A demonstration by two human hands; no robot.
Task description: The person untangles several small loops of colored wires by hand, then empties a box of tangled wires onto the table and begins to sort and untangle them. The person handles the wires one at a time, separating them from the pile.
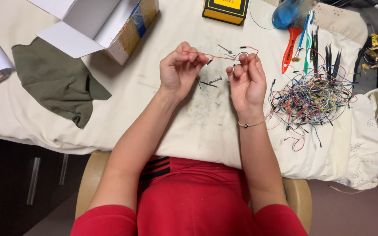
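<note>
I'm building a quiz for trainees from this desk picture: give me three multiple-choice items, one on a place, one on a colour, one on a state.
1. Where does the tangled pile of wires lie?
A. by the right hand
B. under the green cloth
C. in the white box

2. What colour is the wire stretched between the hands?
A. red
B. white
C. black

3. How do the left hand and right hand hold that wire?
A. both pinch it
B. only the left grips
C. neither touches it

Key: 1 A, the pile sits just beyond the right hand; 2 A, the strand shows red; 3 A, each hand pinches it.
</note>
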